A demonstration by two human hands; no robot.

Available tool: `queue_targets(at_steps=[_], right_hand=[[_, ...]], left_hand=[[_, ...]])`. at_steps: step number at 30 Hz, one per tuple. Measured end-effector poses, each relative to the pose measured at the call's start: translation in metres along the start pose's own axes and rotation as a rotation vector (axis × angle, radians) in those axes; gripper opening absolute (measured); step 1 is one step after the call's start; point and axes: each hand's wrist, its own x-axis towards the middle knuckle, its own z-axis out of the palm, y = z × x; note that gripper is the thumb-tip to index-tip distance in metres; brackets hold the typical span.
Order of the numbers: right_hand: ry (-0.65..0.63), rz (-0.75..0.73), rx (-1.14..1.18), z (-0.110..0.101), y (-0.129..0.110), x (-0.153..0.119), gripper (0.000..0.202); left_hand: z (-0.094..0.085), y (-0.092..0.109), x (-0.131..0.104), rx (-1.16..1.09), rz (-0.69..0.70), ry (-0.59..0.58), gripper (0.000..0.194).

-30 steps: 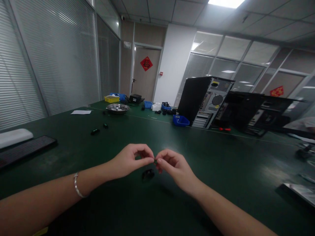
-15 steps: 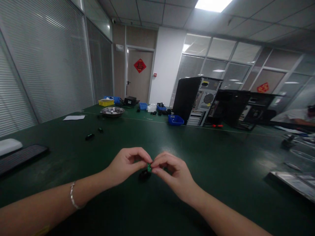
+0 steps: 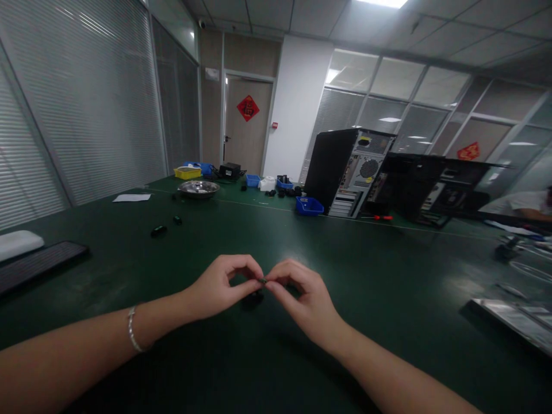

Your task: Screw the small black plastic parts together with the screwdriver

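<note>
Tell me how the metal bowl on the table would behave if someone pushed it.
The bowl looks like polished metal, so it is probably stiff and may feel slick to grip. Its wide, low shape on the flat table suggests that a gentle push would more likely slide it than tip it over.

Pinches a tiny green piece [image 3: 263, 280] between the fingertips of the left hand [image 3: 221, 287] and the right hand [image 3: 305, 294], near and central in the scene. Shows only a sliver, too covered to tell its full shape. Has a small black part [image 3: 253, 299] below, on the tabletop [image 3: 379, 282], partly behind the left thumb.
</note>
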Motion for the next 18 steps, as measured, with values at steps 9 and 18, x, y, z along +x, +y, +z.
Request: queue_targets(at_steps=[9,18], right_hand=[[0.009,0.076,0.026,0.002,0.005,0.0,0.007],[-0.038,0.059,0.004,0.0,0.011,0.001,0.013]], left_hand=[[0.007,-0.002,0.0,-0.031,-0.088,-0.027,0.014],[0.004,-0.001,0.003,-0.028,-0.064,-0.048,0.009]])
